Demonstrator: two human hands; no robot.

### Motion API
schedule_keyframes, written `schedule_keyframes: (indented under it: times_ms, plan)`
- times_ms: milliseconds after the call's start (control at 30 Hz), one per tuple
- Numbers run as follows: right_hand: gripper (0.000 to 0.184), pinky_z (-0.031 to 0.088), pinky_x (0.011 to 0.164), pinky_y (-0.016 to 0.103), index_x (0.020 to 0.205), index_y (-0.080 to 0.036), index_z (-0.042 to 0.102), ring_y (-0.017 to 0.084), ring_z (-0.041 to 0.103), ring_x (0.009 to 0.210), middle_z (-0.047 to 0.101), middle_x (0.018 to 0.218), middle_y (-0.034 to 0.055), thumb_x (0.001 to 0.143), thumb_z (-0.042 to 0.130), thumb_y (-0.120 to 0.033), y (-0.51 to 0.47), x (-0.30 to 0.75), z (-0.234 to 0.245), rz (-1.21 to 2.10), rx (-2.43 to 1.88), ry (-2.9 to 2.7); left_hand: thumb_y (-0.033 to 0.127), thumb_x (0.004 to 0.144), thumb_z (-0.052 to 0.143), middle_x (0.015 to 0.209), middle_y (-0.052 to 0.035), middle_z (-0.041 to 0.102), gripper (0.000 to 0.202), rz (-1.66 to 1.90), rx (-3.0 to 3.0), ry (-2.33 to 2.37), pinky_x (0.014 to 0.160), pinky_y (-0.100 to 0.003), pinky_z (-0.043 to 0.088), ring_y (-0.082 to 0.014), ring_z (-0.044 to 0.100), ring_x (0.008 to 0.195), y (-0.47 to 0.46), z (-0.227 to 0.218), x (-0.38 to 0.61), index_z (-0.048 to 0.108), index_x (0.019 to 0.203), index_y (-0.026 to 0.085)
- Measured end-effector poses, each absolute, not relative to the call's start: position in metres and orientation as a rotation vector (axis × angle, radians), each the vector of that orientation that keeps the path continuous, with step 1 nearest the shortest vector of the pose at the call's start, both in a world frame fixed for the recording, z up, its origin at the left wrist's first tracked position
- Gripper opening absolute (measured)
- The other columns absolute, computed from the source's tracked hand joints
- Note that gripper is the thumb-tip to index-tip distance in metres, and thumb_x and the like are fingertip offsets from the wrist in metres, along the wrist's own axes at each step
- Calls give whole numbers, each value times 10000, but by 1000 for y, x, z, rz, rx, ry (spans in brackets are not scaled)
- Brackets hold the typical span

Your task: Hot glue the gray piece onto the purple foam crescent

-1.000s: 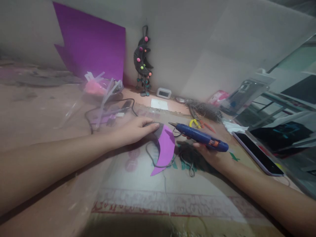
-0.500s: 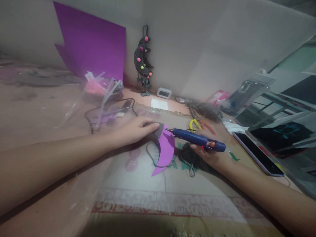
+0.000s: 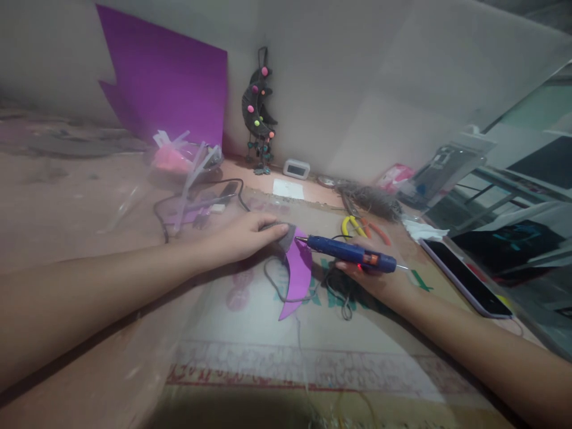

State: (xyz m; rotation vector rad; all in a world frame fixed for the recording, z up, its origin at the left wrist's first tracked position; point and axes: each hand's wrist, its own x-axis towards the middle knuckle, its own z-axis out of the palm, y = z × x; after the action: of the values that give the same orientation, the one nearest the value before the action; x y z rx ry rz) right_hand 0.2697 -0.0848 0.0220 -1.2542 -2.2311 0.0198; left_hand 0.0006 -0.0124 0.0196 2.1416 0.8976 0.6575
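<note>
Your left hand (image 3: 254, 233) pinches the likely light, flexible crescent (image 3: 298, 268) by its firmer-looking grey end (image 3: 287, 239); your right hand (image 3: 374, 277) grips the glue gun (image 3: 340, 249).

I'm getting a dim, greyish view, with a pale pool of light across the printed board (image 3: 254, 329), dark shadow beneath the right hand (image 3: 374, 281), the tabletop (image 3: 58, 205) smeared at left and edges stretched.

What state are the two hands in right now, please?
Left hand: closed, holding the purple crescent by its gray-wrapped end.
Right hand: closed, holding the blue glue gun.
</note>
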Motion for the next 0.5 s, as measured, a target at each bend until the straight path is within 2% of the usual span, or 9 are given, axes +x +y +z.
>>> schedule_keyframes:
  times_ms: [500]
  plan:
    - [188,493,594,307,755,-232,568,161,599,622,620,676,-8,814,634,-398,-86,267,26,35,-1265,-2237,469,886,411,698,9,534,359,653,2156,888,603,-265,343,-144,492,662,-10,17,1,497,691,179]
